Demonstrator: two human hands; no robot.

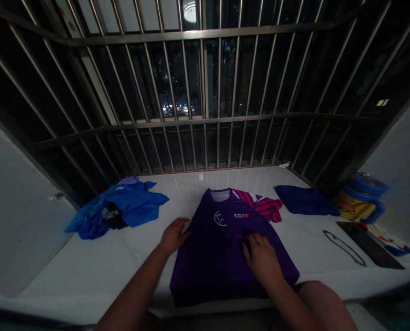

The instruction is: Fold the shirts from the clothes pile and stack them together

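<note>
A purple sports shirt (222, 248) with a white crest and a red-striped sleeve lies flat on the white sill (87, 271), its hem hanging over the front edge. My left hand (173, 235) rests at the shirt's left edge, fingers curled onto the fabric. On the shirt's right half lies my right hand (262, 259), knuckles up, fingers bent and pressed down on the cloth.
A crumpled blue garment (122, 209) lies at the left. A folded dark blue cloth (304, 200) sits at the right, with a yellow and blue mug (361, 202), a dark phone (370, 243) and a thin cord (344, 247) beyond. Metal window bars (205, 115) close off the back.
</note>
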